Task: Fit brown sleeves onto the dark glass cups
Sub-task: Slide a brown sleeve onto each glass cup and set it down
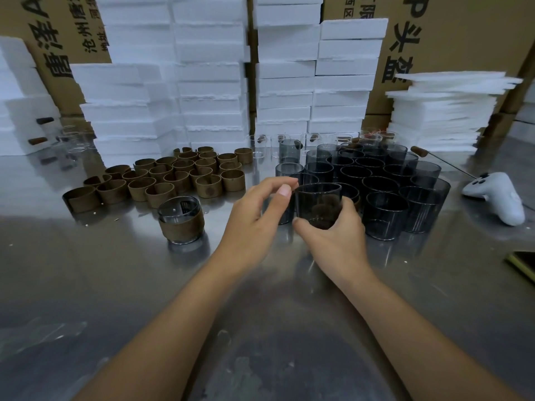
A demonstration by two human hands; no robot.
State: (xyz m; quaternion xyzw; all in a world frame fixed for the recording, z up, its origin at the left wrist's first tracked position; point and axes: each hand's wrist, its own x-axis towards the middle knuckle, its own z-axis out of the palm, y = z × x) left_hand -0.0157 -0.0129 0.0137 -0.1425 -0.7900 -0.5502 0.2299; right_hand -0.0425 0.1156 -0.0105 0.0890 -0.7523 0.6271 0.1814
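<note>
The right hand (333, 235) grips a dark glass cup (318, 204) from below and behind, thumb across its base, holding it upright just above the metal table (260, 328). The cup is a smooth, smoky, see-through cylinder with a thin rim; whether anything is inside it cannot be told. The left hand (254, 215) hangs beside the cup's left wall with fingers curled and loose, holding nothing; its fingertips (285, 190) are close to the rim.

Just right of and behind the held cup stands a tight cluster of the same dark cups (385, 180), upright and open-mouthed, apparently empty. To the left, one finished cup (181, 219) stands alone with a rough brown band wrapped round its lower half. Behind it lies a crowd of brown sleeves (173, 176), short matte rings set on edge, one bearing a round stamped mark too small to read.

Clear glass cups (257, 150) line the back, in front of stacked white foam blocks (208, 82) with a grainy surface. Cardboard boxes (463, 33) behind carry large black Chinese print, partly hidden. A white game controller (496, 198) rests at the right.
</note>
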